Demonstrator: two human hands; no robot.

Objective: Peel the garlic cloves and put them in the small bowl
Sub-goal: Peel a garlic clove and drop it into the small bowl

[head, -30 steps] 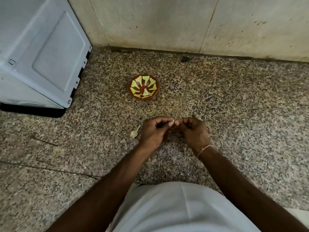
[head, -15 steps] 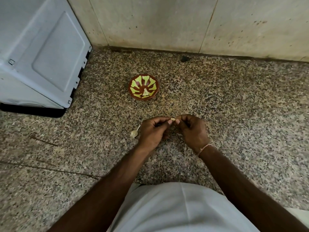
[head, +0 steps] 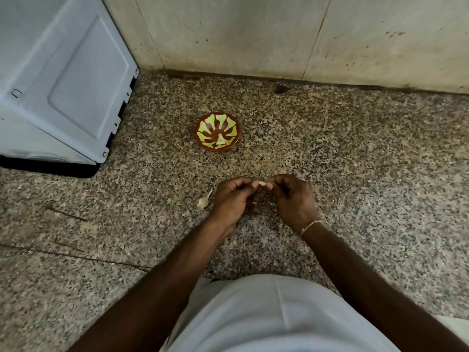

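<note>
Both grips pinching garlic clove (head: 261, 183), left hand (head: 232, 199), right hand (head: 291, 200), small bowl (head: 217, 134) beyond

left hand (head: 232, 199): fingers curled, pinching | right hand (head: 291, 199): fingers curled, pinching | fingertips nearly meeting

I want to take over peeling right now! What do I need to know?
Left hand and right hand: both pinch one garlic clove between their fingertips, above the speckled floor.
Small bowl: beyond the hands, apart from them, with one pale piece inside, probably a peeled clove.
Another garlic piece with a thin stem lies on the floor beside the left hand.
Left: finish peeling the held clove, drop it in the bowl, then likely do the piece on the floor.
</note>
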